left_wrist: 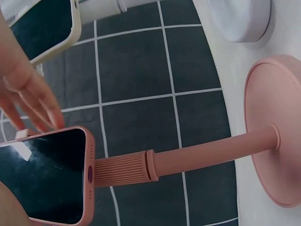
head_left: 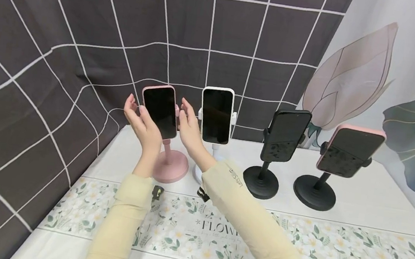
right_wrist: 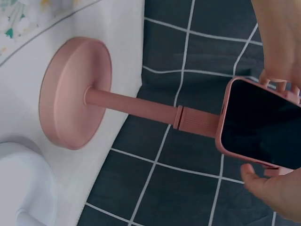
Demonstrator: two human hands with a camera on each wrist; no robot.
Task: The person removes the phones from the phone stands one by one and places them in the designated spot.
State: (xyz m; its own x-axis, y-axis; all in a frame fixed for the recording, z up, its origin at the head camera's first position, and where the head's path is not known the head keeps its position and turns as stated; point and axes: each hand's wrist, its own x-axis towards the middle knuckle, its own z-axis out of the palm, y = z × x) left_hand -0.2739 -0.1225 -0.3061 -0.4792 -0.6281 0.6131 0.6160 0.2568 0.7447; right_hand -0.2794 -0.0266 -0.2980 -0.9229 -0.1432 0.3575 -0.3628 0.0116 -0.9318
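Observation:
A phone in a pink case [head_left: 160,110] stands screen-forward on a pink stand [head_left: 170,166] at the back left of the table. My left hand [head_left: 134,107] is at its left edge and my right hand [head_left: 186,116] at its right edge, both with fingers straight. In the left wrist view the right hand's fingers [left_wrist: 33,103] lie at the edge of the pink phone [left_wrist: 47,179]. In the right wrist view the pink phone [right_wrist: 263,125] sits between the left fingers [right_wrist: 277,47] and my right thumb [right_wrist: 277,188]. I cannot tell whether either hand presses on it.
To the right stand a white-cased phone [head_left: 215,115] on a white stand, a black phone [head_left: 285,134] and a pink-cased phone [head_left: 348,151], both on black stands. A floral runner [head_left: 295,239] crosses the white table. A dark gridded cloth [head_left: 66,43] hangs behind and to the left.

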